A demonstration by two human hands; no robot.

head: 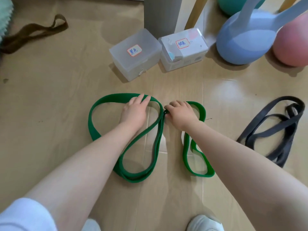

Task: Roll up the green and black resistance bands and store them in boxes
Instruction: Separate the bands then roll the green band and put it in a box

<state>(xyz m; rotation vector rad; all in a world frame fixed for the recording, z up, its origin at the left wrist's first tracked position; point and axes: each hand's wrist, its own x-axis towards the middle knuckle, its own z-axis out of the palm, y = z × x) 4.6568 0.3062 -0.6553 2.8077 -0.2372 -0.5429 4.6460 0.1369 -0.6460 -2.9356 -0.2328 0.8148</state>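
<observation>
The right hand (180, 112) pinches the green resistance band (141, 140) where its strands cross. The left hand (135, 108) lies flat, fingers straight, on the loop just left of that grip (black resistance band (273, 130) well right).

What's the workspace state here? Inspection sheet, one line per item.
Surface: tan wood-look floor, glare patch at right.
Job's things: green resistance band sprawled in loops, unrolled; black resistance band loose at right; two translucent labelled boxes, lids shut.
Clutter: brown band at far left; blue kettlebell; pink ball.
Grippers: left hand lies flat on the green band; right hand pinches it at the crossing.
Cables: nothing seen.
Surroundings: wooden furniture legs, grey post, shoe at the bottom edge.
</observation>
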